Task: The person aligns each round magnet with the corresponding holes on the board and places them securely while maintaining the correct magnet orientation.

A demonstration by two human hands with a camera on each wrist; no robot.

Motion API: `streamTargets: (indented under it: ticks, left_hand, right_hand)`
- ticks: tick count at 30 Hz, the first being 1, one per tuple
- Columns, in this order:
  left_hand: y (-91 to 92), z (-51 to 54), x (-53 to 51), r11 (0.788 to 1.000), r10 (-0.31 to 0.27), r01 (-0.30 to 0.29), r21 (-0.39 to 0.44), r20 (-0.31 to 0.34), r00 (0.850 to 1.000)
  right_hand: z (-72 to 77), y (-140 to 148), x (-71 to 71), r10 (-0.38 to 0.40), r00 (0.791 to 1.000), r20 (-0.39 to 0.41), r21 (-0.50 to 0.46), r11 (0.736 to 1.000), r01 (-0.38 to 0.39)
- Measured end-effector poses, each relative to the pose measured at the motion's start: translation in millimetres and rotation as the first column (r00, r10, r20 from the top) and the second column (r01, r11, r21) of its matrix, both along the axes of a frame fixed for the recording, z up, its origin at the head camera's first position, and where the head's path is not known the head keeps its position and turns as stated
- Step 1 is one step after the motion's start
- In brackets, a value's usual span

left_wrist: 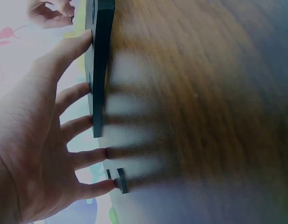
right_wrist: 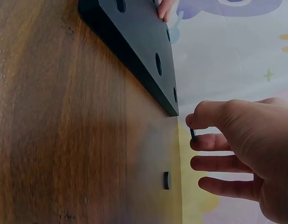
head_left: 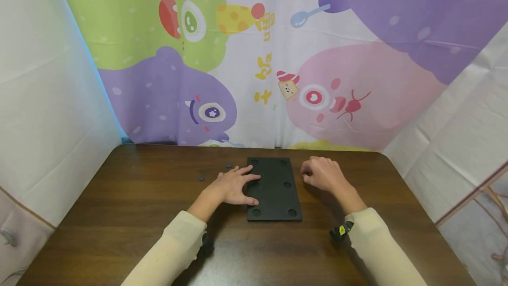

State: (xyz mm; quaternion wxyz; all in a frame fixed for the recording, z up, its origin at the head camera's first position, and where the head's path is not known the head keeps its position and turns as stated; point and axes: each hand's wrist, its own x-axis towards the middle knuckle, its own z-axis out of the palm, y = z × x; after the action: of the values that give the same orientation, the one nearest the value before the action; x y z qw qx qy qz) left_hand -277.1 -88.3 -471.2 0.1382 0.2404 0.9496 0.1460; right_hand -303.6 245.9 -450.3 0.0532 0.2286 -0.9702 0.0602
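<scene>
A flat black board [head_left: 274, 191] with several round recesses lies on the wooden table. Across its left edge, my left hand [head_left: 233, 186] rests with fingers spread, thumb and some fingertips touching the board. Two small dark discs [head_left: 201, 178] lie left of the board; the left wrist view shows one disc [left_wrist: 122, 181] by the little fingertip. To the right of the board, my right hand [head_left: 323, 173] is held apart from it. In the right wrist view its thumb and index finger pinch a thin dark disc [right_wrist: 193, 134], seen edge-on. Another disc [right_wrist: 167, 180] lies on the table below that hand.
The brown wooden table [head_left: 158, 233] ends at a cartoon-printed curtain [head_left: 254, 56] behind it. White fabric walls [head_left: 47, 78] stand on both sides. Both sleeves have a dark wrist device [head_left: 340, 231] near the cuff.
</scene>
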Motion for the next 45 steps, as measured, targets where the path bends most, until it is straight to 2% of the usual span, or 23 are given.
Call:
streamTargets:
  ticks: [9, 18, 27, 31, 38, 43, 45]
  left_hand:
    - [-1.9, -2.6, -3.6, 1.0, -0.007, 0.006, 0.007, 0.013, 1.0]
    - [-5.1, -29.6, -22.6, 0.999, -0.026, 0.026, 0.027, -0.006, 1.0]
    - [-7.5, -42.2, -29.8, 0.998, -0.018, 0.018, 0.059, -0.002, 1.0]
    - [-7.5, -36.9, -25.9, 0.998, -0.015, 0.014, 0.067, 0.007, 1.0]
    - [-1.7, -11.7, -9.8, 0.999, -0.001, 0.0, 0.033, 0.012, 1.0]
    - [-3.0, -20.6, -16.2, 0.999, 0.005, -0.006, 0.037, 0.025, 1.0]
    - [-5.3, -34.2, -25.5, 0.999, 0.005, -0.006, 0.052, 0.027, 1.0]
  right_hand:
    - [0.9, -8, -4.7, -0.014, 1.0, 0.006, 0.002, 1.0, 0.014]
    - [3.2, -19, -10.7, 0.014, 1.0, -0.012, -0.007, 1.0, -0.014]
    - [3.8, -28, -15.2, 0.002, 1.0, -0.005, -0.003, 1.0, -0.002]
    - [4.9, -33, -17.2, -0.004, 1.0, 0.01, -0.003, 1.0, 0.005]
    - [5.6, -37, -22.7, -0.02, 0.999, 0.026, 0.021, 1.0, 0.019]
    - [4.7, -40, -26.7, -0.016, 1.0, 0.021, 0.038, 0.999, 0.015]
    - [4.7, -41, -28.4, -0.016, 1.0, 0.024, 0.039, 0.999, 0.015]
